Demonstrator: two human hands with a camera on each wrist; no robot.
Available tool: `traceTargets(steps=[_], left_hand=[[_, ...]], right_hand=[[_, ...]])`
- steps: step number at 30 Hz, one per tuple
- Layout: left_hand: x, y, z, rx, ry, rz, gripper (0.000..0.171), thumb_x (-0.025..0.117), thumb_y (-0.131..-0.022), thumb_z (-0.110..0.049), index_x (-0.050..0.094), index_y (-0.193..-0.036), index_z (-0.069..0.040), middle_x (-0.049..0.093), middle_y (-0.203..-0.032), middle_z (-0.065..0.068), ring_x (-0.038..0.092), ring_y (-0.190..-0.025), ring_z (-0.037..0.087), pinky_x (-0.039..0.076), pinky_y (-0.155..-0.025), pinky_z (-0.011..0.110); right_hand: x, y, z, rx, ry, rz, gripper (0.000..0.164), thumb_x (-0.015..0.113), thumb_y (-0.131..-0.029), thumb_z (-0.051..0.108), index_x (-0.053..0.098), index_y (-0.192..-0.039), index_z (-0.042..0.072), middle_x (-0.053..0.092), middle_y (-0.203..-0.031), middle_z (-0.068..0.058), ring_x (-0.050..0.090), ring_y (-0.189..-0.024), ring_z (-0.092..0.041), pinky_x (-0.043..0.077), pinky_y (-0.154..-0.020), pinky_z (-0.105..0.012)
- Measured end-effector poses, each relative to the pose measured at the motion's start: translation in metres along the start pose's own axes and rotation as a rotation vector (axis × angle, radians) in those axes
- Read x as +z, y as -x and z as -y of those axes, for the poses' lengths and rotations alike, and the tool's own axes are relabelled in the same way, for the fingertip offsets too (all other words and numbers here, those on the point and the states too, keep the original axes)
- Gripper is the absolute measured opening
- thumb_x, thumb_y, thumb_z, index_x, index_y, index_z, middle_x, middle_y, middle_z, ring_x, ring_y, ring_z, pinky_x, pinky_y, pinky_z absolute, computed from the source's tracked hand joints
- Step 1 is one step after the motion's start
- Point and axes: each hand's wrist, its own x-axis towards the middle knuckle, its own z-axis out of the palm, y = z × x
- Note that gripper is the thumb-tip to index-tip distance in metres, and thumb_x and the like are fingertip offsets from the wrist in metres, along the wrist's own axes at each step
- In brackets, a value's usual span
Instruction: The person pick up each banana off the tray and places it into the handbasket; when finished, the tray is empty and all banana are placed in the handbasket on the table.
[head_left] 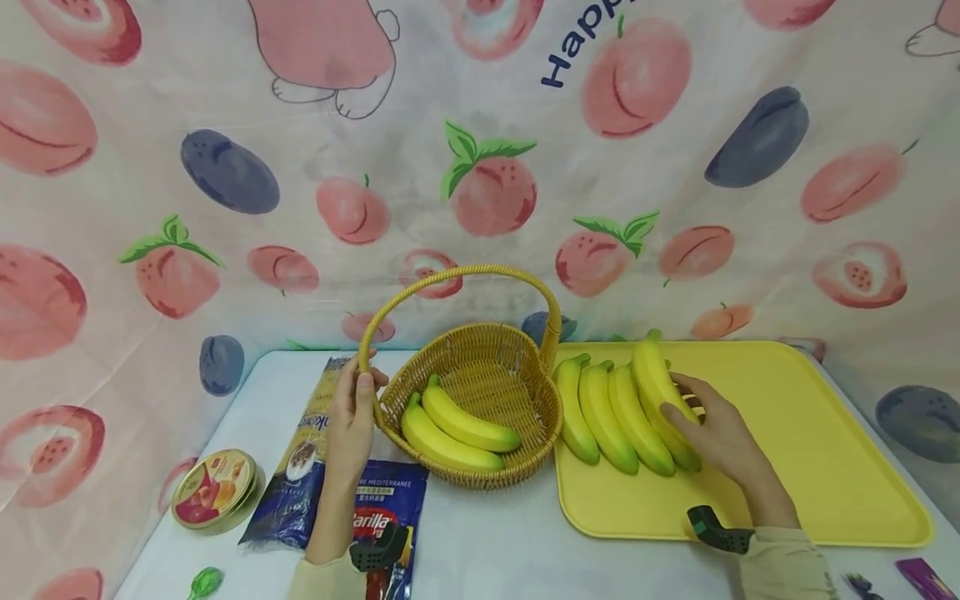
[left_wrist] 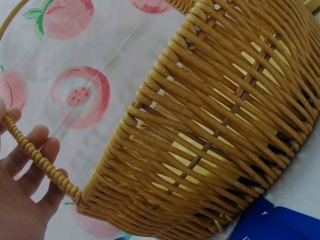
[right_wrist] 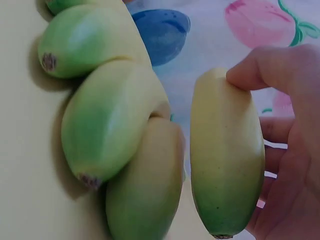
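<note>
A wicker basket with a tall arched handle stands in the middle, and two bananas lie inside it. My left hand holds the handle low on its left side; in the left wrist view the fingers wrap behind the wicker. On the right, my right hand grips a banana between thumb and fingers. In the right wrist view this banana is apart from its neighbours. Several more bananas lie side by side on the yellow tray.
Left of the basket lie a blue and gold packet, a blue pouch partly behind my left forearm, and a round tin. A small green item and a purple packet lie near the front. A fruit-print cloth hangs behind.
</note>
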Motion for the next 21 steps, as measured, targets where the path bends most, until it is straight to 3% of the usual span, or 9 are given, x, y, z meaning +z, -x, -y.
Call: traceTargets(steps=[4,7,12,16,18,21], left_hand=[[0.002,0.002,-0.004,-0.023,-0.007,0.002,0.035,0.033,-0.104,-0.015,0.046,-0.137,-0.012,0.056,-0.103,0.015,0.040,-0.074,0.027,0.035,-0.065,0.026],[0.004,0.005,-0.015,-0.027,0.002,0.007,0.035,0.033,-0.103,-0.011,0.045,-0.136,-0.006,0.055,-0.103,0.020,0.040,-0.074,0.028,0.036,-0.064,0.026],[0.005,0.007,-0.034,-0.027,0.007,0.008,0.035,0.032,-0.103,-0.008,0.045,-0.135,0.000,0.054,-0.101,0.024,0.048,-0.084,0.022,0.038,-0.069,0.026],[0.003,0.005,-0.037,-0.024,0.013,-0.001,0.035,0.033,-0.102,-0.008,0.045,-0.134,0.002,0.052,-0.100,0.024,0.050,-0.095,0.016,0.038,-0.075,0.025],[0.002,0.003,-0.037,-0.014,0.000,0.001,0.035,0.033,-0.103,-0.008,0.045,-0.134,0.003,0.053,-0.099,0.024,0.048,-0.086,0.013,0.037,-0.070,0.023],[0.000,0.000,-0.037,-0.007,0.010,0.005,0.036,0.033,-0.103,-0.008,0.044,-0.134,0.003,0.052,-0.099,0.024,0.048,-0.086,0.011,0.037,-0.070,0.023]], right_hand=[[-0.001,0.002,0.007,-0.026,0.016,0.017,0.059,0.055,-0.096,0.033,0.038,-0.141,-0.001,0.053,-0.125,-0.021,0.050,-0.110,-0.032,0.042,-0.083,-0.039],[-0.002,0.004,0.011,-0.043,0.032,0.022,0.059,0.055,-0.096,0.033,0.038,-0.141,0.000,0.054,-0.125,-0.019,0.050,-0.110,-0.031,0.043,-0.082,-0.038],[-0.001,0.004,0.018,-0.070,0.044,0.031,0.057,0.055,-0.095,0.033,0.040,-0.141,0.003,0.054,-0.124,-0.015,0.050,-0.109,-0.027,0.042,-0.078,-0.032],[0.000,0.003,0.026,-0.111,0.037,0.026,0.054,0.057,-0.095,0.030,0.042,-0.140,0.005,0.055,-0.123,-0.013,0.050,-0.106,-0.025,0.041,-0.076,-0.029],[0.001,0.003,0.030,-0.127,0.028,0.031,0.053,0.057,-0.095,0.028,0.042,-0.140,0.006,0.055,-0.123,-0.013,0.050,-0.106,-0.025,0.041,-0.076,-0.029],[0.002,0.002,0.037,-0.146,0.029,0.048,0.052,0.057,-0.095,0.027,0.042,-0.140,0.007,0.055,-0.124,-0.011,0.051,-0.107,-0.025,0.041,-0.077,-0.031]])
